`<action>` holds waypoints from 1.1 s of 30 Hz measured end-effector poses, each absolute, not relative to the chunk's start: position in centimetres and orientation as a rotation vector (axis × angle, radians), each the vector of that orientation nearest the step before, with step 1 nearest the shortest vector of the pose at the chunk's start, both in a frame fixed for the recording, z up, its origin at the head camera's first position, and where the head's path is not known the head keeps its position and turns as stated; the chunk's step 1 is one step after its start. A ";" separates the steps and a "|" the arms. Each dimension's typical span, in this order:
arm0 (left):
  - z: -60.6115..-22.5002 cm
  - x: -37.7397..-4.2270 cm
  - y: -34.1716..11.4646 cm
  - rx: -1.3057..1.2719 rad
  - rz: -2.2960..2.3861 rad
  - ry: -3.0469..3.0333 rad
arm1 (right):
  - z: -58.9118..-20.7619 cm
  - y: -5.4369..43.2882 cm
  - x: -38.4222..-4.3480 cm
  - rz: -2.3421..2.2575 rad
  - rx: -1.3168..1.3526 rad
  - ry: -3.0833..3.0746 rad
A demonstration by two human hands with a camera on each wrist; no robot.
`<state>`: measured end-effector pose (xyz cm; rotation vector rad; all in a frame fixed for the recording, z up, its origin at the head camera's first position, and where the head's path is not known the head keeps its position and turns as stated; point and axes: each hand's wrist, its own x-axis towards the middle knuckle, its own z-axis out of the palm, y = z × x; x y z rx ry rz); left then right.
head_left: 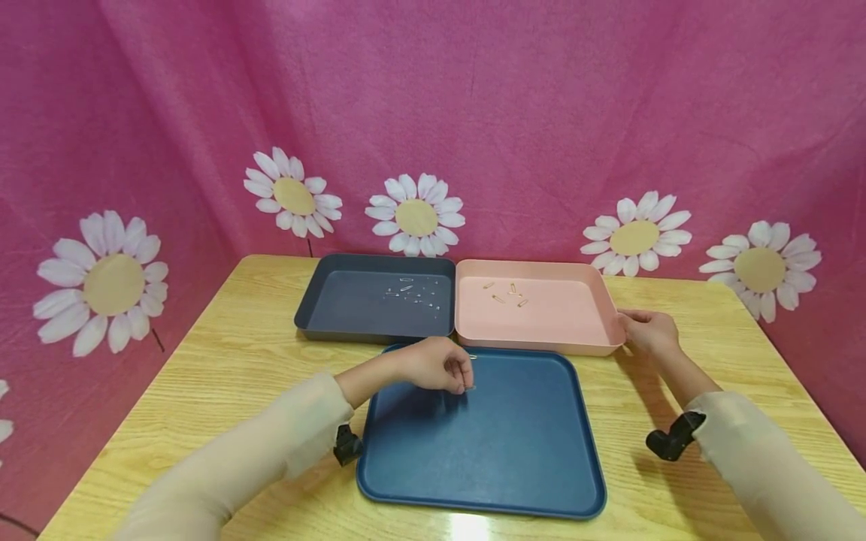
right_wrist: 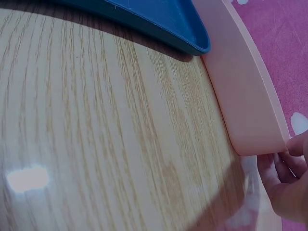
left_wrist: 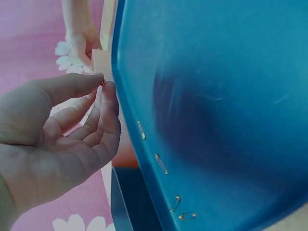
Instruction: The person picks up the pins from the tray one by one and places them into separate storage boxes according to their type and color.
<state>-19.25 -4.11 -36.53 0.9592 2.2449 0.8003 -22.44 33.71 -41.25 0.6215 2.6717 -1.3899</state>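
Over the blue tray, my left hand pinches a small gold-coloured safety pin between thumb and forefinger, which cover most of it. Several more safety pins lie on that tray near its far edge, mostly hidden behind the hand in the head view. At the pink tray, my right hand grips the near right corner, its thumb at the rim and fingers against the outer wall. Several gold safety pins lie in the pink tray.
Left of the pink tray, side against side, stands a dark grey tray with several small silvery pins. All the trays are on a wooden table. Behind hangs a pink cloth with daisies.
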 end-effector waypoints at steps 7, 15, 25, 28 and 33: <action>-35.7 -21.0 -3.1 0.909 0.869 2.247 | -41.3 33.7 -22.5 -1.389 0.626 2.680; -34.7 -23.4 -1.5 0.889 0.897 2.297 | -41.2 33.7 -22.6 -1.416 0.636 2.664; -34.1 -26.2 0.9 0.813 0.887 2.412 | -41.1 33.8 -22.4 -1.386 0.613 2.695; -34.1 -27.1 1.5 0.812 0.887 2.440 | -41.1 33.8 -22.4 -1.389 0.598 2.700; -33.8 -28.7 2.5 0.794 0.759 2.546 | -41.2 33.9 -22.5 -1.397 0.584 2.697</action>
